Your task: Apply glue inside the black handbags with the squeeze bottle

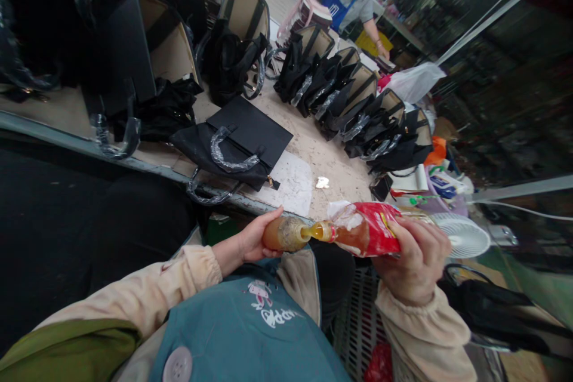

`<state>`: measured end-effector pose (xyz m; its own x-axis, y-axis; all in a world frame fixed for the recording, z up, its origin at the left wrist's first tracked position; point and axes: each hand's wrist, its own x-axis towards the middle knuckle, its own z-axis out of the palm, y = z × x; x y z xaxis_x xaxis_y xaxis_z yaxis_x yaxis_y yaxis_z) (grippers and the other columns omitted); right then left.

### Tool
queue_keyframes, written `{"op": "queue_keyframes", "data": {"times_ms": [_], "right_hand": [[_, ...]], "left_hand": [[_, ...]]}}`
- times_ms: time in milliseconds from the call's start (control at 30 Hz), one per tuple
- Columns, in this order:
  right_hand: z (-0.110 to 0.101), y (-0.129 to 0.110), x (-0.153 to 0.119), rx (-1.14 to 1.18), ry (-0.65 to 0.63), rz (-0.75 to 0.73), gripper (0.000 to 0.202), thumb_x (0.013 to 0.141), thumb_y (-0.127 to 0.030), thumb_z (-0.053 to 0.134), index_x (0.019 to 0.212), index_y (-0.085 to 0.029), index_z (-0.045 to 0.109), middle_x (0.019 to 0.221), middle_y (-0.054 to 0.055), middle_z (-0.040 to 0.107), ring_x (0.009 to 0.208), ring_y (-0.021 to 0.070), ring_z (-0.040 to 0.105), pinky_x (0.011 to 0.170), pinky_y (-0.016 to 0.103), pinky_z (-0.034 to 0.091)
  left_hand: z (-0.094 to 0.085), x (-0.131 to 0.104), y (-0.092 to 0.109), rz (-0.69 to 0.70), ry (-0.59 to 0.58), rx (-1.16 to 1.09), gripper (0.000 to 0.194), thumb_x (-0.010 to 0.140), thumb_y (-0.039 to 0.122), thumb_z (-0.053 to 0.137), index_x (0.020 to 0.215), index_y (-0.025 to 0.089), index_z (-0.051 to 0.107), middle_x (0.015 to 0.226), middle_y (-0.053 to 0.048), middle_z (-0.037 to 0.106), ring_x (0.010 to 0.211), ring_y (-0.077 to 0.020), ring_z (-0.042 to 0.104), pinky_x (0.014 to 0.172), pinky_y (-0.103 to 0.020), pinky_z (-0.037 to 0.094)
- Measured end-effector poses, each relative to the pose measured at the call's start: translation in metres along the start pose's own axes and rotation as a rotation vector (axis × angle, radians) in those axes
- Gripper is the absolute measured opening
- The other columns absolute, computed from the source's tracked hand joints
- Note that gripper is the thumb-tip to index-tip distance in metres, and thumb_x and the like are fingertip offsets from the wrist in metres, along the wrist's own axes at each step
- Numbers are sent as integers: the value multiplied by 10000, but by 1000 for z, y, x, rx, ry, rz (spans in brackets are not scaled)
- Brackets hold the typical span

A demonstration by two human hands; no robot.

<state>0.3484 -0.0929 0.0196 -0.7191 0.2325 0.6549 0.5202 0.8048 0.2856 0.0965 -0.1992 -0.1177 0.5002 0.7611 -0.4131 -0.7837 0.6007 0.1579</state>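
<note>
My right hand (414,253) is wrapped round a large plastic bottle (353,230) with a red label, tipped so its neck points left. Amber liquid runs from the bottle's mouth into a small, stained container (285,234). That container is gripped by my left hand (255,237), its opening turned toward the bottle. Both are held in front of my body, just off the table's near edge. Beyond them on the table lies a black handbag (250,137) with plastic-wrapped handles.
Several open black bags (358,89) stand in a row across the table (286,107), with more at the left (147,48). A white fan (461,236) is at the right. At the back, a person in a blue apron (344,9) reaches over stacked pieces.
</note>
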Motion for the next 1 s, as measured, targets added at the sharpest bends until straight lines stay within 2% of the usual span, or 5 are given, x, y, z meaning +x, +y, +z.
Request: {"op": "queue_keyframes", "data": {"times_ms": [367,567,767,1000], "right_hand": [[2,0,-4,-3,-11,14,553,679,-238,756,1199,-228,568,1087,103,633,1027,302,594,922,498,447],[3,1,-5,-16,-16,12,493,729,-291,717,1192,-244,552,1082,88,618,1030,287,581,928,482,428],[3,0,-4,-18,-14,7,450,755,-266,702,1181,-232,559,1067,90,621,1030,278,586,928,477,436],[1,-1,-3,-16,-19,3,530,702,-285,747,1189,-230,544,1074,97,617,1021,292,585,913,482,443]], "left_hand": [[-2,1,-1,-5,-6,-2,571,874,604,389,967,90,619,694,-124,643,433,-162,566,275,-163,235],[-1,1,-1,-4,-8,-6,566,875,597,391,926,82,622,684,-130,647,419,-161,565,267,-162,239],[-1,0,-1,-13,-18,-23,571,881,595,382,941,80,623,692,-136,649,420,-158,562,269,-158,237],[1,0,-1,-6,-4,-34,559,884,583,390,974,81,620,703,-130,655,442,-160,574,268,-157,256]]}}
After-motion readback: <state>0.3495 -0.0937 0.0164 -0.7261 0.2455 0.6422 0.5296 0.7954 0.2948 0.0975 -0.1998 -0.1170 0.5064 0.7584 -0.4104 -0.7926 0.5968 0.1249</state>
